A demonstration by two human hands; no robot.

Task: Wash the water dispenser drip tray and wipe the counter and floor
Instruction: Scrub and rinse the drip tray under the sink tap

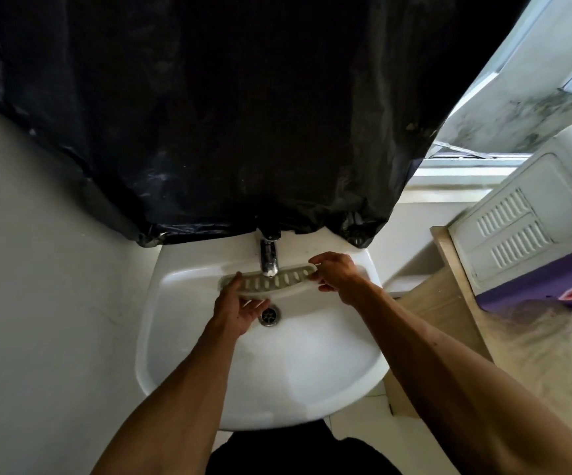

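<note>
White sink [181, 337] under a black plastic sheet [209, 114], wall left, small window right. Drip tray [277, 282] sits across the basin right below the tap [268, 258], above the drain [269, 315]. Left hand [240, 308] cups its near left end, fingers under the edge; right hand [336, 274] pinches the far right end. Can't tell if water is running. Tray looks like thin slotted plastic: light, stiff enough, likely slick when wet. Best held by both ends, as now; slots give extra purchase.
</note>
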